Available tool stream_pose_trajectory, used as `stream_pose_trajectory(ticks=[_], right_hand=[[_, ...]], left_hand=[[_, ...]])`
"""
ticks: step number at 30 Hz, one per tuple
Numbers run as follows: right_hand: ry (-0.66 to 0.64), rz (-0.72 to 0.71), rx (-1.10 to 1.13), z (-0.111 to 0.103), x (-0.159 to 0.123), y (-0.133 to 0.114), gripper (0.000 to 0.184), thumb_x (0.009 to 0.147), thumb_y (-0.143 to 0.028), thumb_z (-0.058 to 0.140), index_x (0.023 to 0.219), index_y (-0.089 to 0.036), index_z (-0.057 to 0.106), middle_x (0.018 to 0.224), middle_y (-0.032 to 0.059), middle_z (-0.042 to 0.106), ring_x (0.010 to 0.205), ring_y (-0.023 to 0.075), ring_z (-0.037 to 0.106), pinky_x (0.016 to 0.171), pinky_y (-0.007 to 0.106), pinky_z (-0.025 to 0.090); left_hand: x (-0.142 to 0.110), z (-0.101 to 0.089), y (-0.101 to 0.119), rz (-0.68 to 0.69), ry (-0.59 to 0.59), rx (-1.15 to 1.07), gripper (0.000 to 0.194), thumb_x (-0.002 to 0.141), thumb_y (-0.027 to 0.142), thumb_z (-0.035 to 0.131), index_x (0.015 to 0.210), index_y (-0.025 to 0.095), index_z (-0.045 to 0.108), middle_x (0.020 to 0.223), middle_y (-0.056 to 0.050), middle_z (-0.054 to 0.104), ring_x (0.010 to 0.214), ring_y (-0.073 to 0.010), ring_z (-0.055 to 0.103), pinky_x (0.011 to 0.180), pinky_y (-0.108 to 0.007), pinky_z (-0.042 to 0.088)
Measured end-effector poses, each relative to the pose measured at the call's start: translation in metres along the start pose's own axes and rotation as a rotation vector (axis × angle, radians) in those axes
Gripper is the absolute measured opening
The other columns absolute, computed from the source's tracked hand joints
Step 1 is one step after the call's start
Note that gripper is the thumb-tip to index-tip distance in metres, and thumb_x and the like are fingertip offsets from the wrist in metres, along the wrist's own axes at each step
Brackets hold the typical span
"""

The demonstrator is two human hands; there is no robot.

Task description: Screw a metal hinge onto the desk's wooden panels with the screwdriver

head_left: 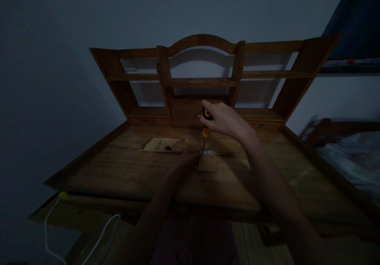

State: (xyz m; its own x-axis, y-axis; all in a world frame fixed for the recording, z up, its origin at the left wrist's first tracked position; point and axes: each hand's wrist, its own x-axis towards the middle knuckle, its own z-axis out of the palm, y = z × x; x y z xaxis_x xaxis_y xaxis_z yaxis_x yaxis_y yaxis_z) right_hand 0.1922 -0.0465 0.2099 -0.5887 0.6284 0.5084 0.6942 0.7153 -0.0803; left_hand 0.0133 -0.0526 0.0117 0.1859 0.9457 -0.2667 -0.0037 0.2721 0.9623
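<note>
My right hand [223,121] is closed around the black-and-yellow handle of a screwdriver [205,129] held upright, its tip down on a small metal piece [207,151] at the top edge of a little wooden block [207,163]. My left hand [186,160] rests on the wooden desk [124,170] just left of the block, its fingers touching the block's side. A flat pale board [164,144] lies on the desk to the left of both hands.
The desk carries a wooden hutch [202,79] with shelves and an arched top against a white wall. A white cable [49,229] hangs off the front left corner. A bed with pale bedding [350,158] stands on the right. The room is dim.
</note>
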Motion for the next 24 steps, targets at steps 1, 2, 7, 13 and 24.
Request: stream_pose_trajectory(ticks=[1,2,7,13,24], right_hand=[[0.005,0.025,-0.021,0.0001,-0.0001,0.0002,0.033,0.092,-0.04,0.047,0.115,-0.018,0.055,0.094,0.0092,0.068,0.087,0.0266,0.064,0.077,0.036,0.044],[0.006,0.036,-0.023,0.0,-0.0001,0.0007,0.034,0.091,-0.041,0.048,0.115,-0.018,0.054,0.094,0.0095,0.067,0.086,0.0269,0.063,0.077,0.037,0.044],[-0.014,-0.058,0.125,0.0004,0.0018,0.0039,0.03,0.086,-0.03,0.051,0.114,-0.02,0.052,0.113,0.0091,0.063,0.1,0.025,0.06,0.086,0.036,0.044],[0.02,-0.013,0.078,0.0028,0.0014,0.0023,0.029,0.092,-0.036,0.047,0.115,-0.02,0.051,0.105,0.01,0.065,0.1,0.0271,0.061,0.088,0.039,0.043],[-0.026,-0.097,0.163,0.001,0.0025,-0.001,0.032,0.083,-0.025,0.051,0.114,-0.019,0.051,0.112,0.0086,0.062,0.102,0.0247,0.059,0.089,0.037,0.043]], left_hand=[[-0.0005,0.0003,0.0007,-0.001,-0.003,-0.003,0.024,0.073,0.035,0.07,0.065,0.014,0.059,0.053,0.002,0.05,0.044,-0.0094,0.047,0.045,-0.023,0.042],[-0.0007,0.0005,0.0009,0.003,-0.003,-0.008,0.025,0.073,0.035,0.07,0.064,0.014,0.059,0.054,0.002,0.05,0.045,-0.0095,0.048,0.045,-0.023,0.043],[0.0031,0.0005,-0.0015,-0.014,0.008,-0.017,0.025,0.072,0.036,0.071,0.067,0.014,0.059,0.054,0.003,0.049,0.044,-0.0093,0.046,0.044,-0.023,0.042],[0.0021,0.0006,0.0005,0.01,0.016,0.004,0.026,0.072,0.036,0.071,0.068,0.013,0.061,0.053,0.004,0.048,0.043,-0.0078,0.043,0.043,-0.022,0.039],[0.0,0.0039,0.0037,-0.023,0.039,-0.003,0.025,0.071,0.034,0.072,0.065,0.015,0.056,0.052,0.004,0.048,0.044,-0.0081,0.044,0.043,-0.021,0.039]])
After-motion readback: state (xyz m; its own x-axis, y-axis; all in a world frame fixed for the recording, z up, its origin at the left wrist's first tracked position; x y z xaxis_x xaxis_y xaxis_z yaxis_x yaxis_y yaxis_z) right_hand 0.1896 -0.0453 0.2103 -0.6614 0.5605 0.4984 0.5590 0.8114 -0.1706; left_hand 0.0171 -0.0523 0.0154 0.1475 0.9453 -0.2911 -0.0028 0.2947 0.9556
